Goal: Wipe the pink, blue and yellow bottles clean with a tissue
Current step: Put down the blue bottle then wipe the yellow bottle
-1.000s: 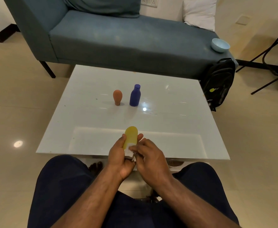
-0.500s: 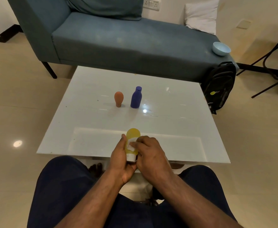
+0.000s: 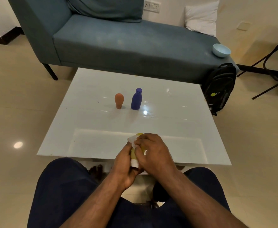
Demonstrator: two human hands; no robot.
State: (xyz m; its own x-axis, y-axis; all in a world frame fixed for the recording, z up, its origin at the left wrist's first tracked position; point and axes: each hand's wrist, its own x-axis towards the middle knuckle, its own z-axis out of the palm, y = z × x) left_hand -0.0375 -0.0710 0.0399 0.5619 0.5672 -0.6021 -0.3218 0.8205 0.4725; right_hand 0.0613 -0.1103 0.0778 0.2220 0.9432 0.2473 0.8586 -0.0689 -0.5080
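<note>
Over the tabletop's (image 3: pixel 176 129) near edge, the left hand (image 3: pixel 124 165) grips the yellow bottle (image 3: pixel 133 153) while the right hand (image 3: pixel 153 152) pinches a tissue (image 3: pixel 132 140) against it; the pink bottle (image 3: pixel 119 100) and blue bottle (image 3: pixel 136 101) stand mid-tabletop, seemingly either wiped or waiting.

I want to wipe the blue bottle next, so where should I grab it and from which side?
Grip the blue bottle round its wide lower body, not the narrow cap, since it stands upright on the white table. Come from its right side, probably: the pink bottle stands close on its left, apart but near enough to knock, while the right side looks open.
</note>
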